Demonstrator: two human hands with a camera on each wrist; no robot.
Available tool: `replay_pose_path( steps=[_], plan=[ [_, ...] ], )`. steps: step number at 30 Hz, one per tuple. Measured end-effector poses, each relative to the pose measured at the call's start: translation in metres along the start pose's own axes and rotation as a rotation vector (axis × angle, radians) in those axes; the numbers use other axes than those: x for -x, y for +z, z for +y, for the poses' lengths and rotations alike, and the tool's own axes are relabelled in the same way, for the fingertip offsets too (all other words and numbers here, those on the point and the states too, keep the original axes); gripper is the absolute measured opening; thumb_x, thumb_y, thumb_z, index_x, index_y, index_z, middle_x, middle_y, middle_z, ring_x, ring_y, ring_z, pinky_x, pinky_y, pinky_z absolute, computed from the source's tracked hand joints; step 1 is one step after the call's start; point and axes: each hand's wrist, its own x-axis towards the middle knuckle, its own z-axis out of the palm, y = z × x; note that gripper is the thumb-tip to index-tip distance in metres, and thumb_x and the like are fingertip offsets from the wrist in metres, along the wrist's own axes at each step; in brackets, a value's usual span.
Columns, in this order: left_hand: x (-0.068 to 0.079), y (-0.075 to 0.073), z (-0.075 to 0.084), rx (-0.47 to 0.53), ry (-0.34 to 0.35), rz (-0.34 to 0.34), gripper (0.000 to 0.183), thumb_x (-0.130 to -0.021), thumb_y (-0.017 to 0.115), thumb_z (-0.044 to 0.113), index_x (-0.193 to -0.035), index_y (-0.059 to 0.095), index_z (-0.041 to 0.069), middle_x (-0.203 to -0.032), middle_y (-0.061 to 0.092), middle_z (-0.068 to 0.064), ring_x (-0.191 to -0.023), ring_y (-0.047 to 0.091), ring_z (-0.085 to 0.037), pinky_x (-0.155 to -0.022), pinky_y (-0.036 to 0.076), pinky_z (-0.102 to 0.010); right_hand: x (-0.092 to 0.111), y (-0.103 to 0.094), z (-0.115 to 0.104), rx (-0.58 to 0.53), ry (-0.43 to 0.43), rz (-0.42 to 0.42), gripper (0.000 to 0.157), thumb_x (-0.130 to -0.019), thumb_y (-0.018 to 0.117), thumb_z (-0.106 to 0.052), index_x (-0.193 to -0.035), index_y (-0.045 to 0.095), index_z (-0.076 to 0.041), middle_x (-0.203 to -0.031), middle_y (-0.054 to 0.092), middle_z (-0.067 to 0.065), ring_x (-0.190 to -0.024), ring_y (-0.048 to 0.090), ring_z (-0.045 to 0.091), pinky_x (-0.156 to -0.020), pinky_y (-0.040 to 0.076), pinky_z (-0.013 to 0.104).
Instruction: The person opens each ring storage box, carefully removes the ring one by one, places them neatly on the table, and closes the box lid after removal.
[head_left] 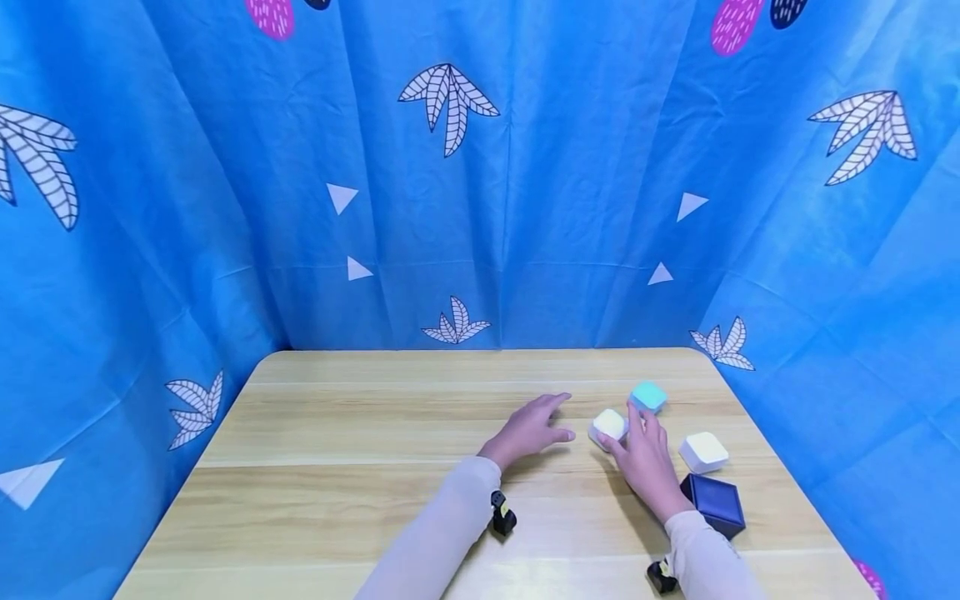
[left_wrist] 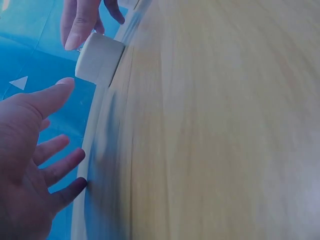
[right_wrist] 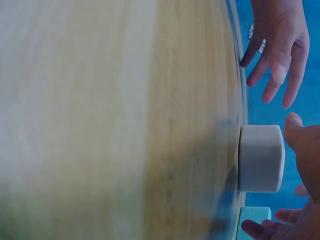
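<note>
A small white rounded box (head_left: 609, 422) stands on the wooden table at the right. Reaching over it, my right hand (head_left: 651, 467) has its thumb at the box's near side and its forefinger at the far right side. In the right wrist view the thumb (right_wrist: 294, 122) is beside a corner of the white box (right_wrist: 261, 159), and the other fingers are spread apart from it. My left hand (head_left: 528, 429) hovers left of that box, holding nothing, its thumb and fingers spread towards it. A turquoise box (head_left: 648, 397) lies just beyond my right fingertips.
A second white box (head_left: 703, 452) lies right of my right hand. Nearer, a dark blue box (head_left: 716, 502) stands beside my right wrist. The wooden table (head_left: 337, 450) ends at a blue patterned curtain (head_left: 562, 208) behind and at both sides.
</note>
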Motion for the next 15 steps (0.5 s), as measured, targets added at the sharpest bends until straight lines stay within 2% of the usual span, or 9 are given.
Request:
replay_pose_path(
  steps=[4,9,15],
  plan=[
    [-0.007,0.005,0.004,0.030,0.005,-0.023,0.075,-0.092,0.071,0.043,-0.156,0.037,0.029,-0.157,0.044,0.002,-0.140,0.047,-0.021,-0.116,0.039,-0.045,0.002,-0.001,0.000,-0.002,0.017,-0.007,0.093,-0.095,0.068,-0.039,-0.160,0.014,0.000,-0.152,0.028,0.039,-0.135,0.030,0.058,-0.111,0.029,0.070],
    [-0.014,0.011,0.008,0.108,0.014,-0.060,0.074,-0.090,0.073,0.044,-0.155,0.039,0.031,-0.149,0.052,0.006,-0.128,0.056,-0.017,-0.110,0.046,-0.041,0.003,-0.001,0.003,-0.012,0.039,-0.024,0.093,-0.094,0.068,-0.041,-0.159,0.016,0.002,-0.147,0.034,0.042,-0.133,0.035,0.059,-0.109,0.032,0.069],
    [-0.022,0.016,0.014,0.185,0.033,-0.111,0.075,-0.088,0.075,0.045,-0.154,0.041,0.033,-0.146,0.055,0.007,-0.124,0.058,-0.015,-0.103,0.050,-0.035,0.003,-0.001,0.005,-0.037,0.055,-0.025,0.094,-0.092,0.072,-0.040,-0.157,0.021,0.005,-0.143,0.039,0.043,-0.132,0.039,0.058,-0.108,0.035,0.068]
  ],
)
